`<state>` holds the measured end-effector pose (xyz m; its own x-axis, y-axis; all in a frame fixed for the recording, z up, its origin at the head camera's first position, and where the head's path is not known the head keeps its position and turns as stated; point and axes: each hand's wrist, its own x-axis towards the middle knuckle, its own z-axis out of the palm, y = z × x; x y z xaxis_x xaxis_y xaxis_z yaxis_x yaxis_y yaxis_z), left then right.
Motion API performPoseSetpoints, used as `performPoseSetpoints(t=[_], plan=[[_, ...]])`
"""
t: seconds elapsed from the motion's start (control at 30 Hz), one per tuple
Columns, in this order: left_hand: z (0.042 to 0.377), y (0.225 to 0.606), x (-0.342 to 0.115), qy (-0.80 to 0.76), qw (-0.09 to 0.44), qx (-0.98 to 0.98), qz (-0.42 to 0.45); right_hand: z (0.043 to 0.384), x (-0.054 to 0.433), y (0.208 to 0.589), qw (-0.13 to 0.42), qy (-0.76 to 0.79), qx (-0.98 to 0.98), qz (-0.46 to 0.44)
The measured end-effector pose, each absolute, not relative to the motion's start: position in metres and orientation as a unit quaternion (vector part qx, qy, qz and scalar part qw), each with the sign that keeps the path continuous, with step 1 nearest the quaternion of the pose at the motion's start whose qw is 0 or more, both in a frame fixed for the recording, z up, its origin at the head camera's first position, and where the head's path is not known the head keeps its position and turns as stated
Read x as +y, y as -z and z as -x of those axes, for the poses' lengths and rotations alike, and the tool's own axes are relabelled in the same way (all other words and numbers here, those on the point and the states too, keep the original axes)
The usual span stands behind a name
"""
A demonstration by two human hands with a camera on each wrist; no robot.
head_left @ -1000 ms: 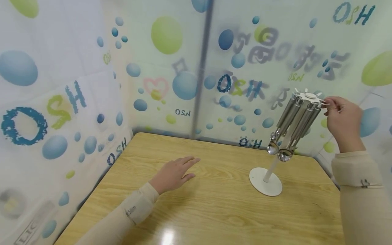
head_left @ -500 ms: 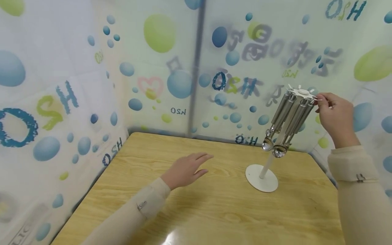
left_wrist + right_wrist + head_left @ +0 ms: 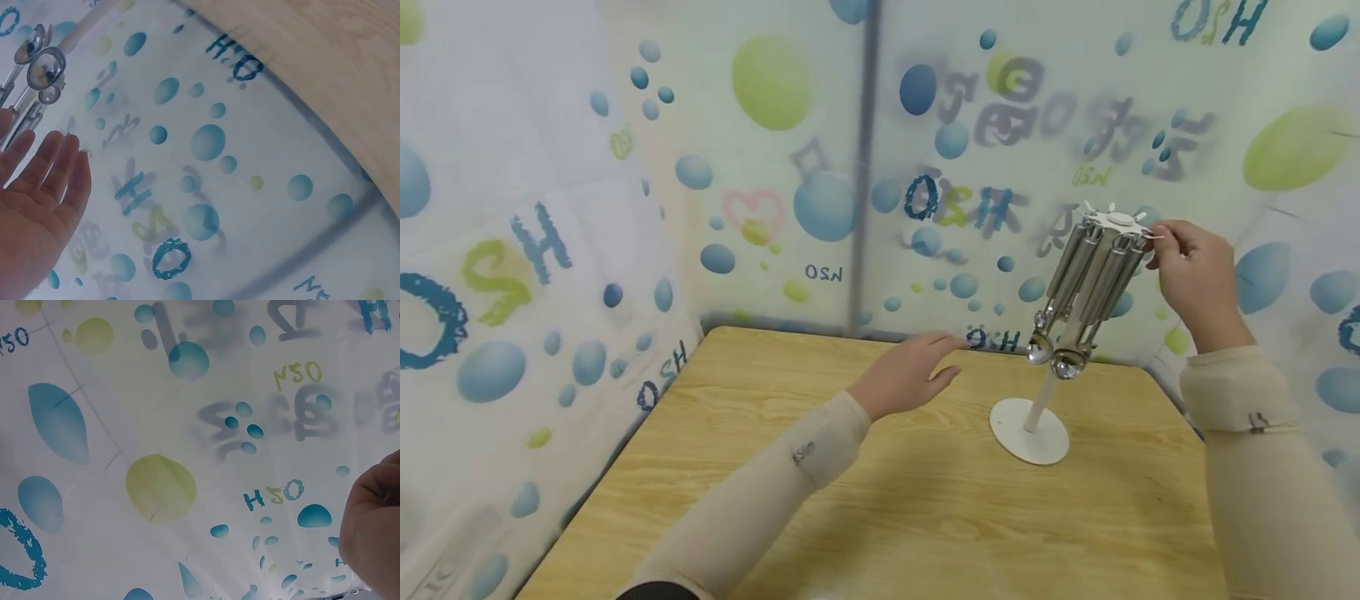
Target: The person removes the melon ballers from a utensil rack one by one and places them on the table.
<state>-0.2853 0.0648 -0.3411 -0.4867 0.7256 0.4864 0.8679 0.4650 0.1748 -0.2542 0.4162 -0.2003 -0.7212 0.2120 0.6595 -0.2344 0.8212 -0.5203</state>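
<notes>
On the right half of the table stands a white utensil stand (image 3: 1122,220), with a spoked top and a round base. Several shiny metal spoons (image 3: 1069,363) hang from it, handles up and round bowls down. My right hand (image 3: 1202,271) pinches the right edge of the stand's top, at a hook. In the right wrist view only part of this hand (image 3: 375,531) shows; its fingertips are out of frame. My left hand (image 3: 906,379) reaches over the table left of the stand, fingers extended, holding nothing. The left wrist view has the spoon bowls (image 3: 46,69) beyond its fingertips.
The wood-grain table (image 3: 760,433) reaches back to a light curtain (image 3: 745,283) printed with blue and green bubbles and lettering. More curtain hangs along the left and right sides. The table's back edge runs behind the stand.
My left hand has moved right and farther forward, closer to the stand. The right hand keeps its pinch at the stand's top. The whole head view has shifted slightly, so the stand appears farther left.
</notes>
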Motion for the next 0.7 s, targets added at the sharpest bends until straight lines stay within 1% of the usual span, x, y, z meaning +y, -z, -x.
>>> performPoseSetpoints(t=[0.17, 0.3, 0.4, 0.53, 0.7], plan=[[0.289, 0.317, 0.096, 0.218, 0.18, -0.829, 0.483, 0.254, 0.417, 0.2, 0.372, -0.309, -0.875, 0.0], [0.294, 0.304, 0.12, 0.281, 0.169, -0.818, 0.472, 0.255, 0.415, 0.201, 0.383, -0.323, -0.865, -0.009], [0.297, 0.3, 0.136, 0.366, 0.145, -0.801, 0.45, 0.256, 0.414, 0.202, 0.39, -0.329, -0.86, -0.021], [0.3, 0.3, 0.156, 0.466, 0.118, -0.77, 0.42, 0.255, 0.416, 0.203, 0.38, -0.326, -0.865, -0.022], [0.304, 0.296, 0.177, 0.528, 0.124, -0.742, 0.393, 0.256, 0.417, 0.202, 0.385, -0.317, -0.867, -0.03]])
